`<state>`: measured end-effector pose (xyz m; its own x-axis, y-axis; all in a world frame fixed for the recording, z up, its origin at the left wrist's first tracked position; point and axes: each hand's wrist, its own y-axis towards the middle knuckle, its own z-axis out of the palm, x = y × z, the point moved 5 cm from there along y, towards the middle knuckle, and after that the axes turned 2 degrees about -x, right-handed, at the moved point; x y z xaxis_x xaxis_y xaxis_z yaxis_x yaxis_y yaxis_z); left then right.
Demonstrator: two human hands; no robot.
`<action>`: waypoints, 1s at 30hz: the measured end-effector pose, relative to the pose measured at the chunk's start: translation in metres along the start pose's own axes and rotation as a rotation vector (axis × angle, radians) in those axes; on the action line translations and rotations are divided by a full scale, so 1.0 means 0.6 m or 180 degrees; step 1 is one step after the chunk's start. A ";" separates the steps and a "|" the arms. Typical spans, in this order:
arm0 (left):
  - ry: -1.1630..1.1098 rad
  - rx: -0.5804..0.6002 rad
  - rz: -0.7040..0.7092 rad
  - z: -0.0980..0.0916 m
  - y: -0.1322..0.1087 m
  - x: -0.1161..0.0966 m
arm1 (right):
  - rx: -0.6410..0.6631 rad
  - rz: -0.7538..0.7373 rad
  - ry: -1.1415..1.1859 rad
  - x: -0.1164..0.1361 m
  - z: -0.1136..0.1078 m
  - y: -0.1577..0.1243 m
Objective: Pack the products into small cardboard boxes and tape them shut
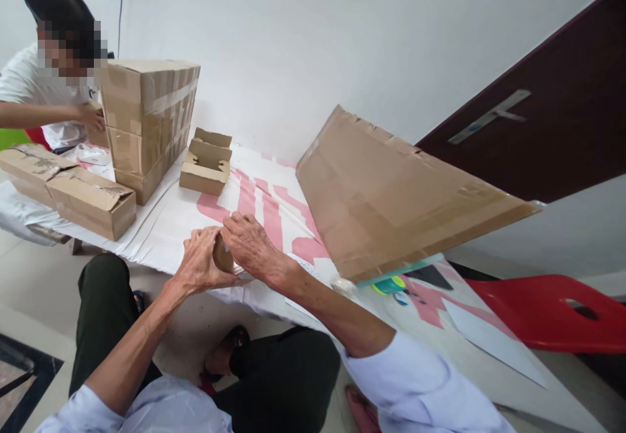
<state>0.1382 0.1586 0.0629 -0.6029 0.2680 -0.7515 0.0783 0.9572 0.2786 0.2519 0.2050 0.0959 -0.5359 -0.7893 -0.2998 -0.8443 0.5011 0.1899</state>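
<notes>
Both hands are close together over the table's near edge. My left hand [201, 260] is curled round a small brown thing with a rounded outline [223, 254], with thumb and fingers on either side of it. My right hand [251, 245] is closed at the upper right side of the same brown thing, its fingers bent over the edge. Its kind is hard to tell, since the hands cover most of it. Just beyond my hands, an opened small cardboard box [204, 179] stands on the white and pink cloth [264, 192] with its flaps up.
A tall taped stack of cartons [147, 126] and long cartons [88, 198] stand to the left. A co-worker [53, 94] sits behind them, one hand at a box. On the right lean a large cardboard sheet [381, 198], a green tape roll [390, 285] and a red chair [552, 309].
</notes>
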 end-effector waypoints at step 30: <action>0.0162 -0.0131 0.0004 0.005 0.002 0.008 | -0.0275 0.0041 0.0528 0.001 -0.033 -0.001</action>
<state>0.1381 0.1616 0.0580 -0.6424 0.2623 -0.7201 0.0468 0.9513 0.3047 0.2524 0.1972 0.1143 -0.5334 -0.8342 -0.1399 -0.8303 0.4849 0.2746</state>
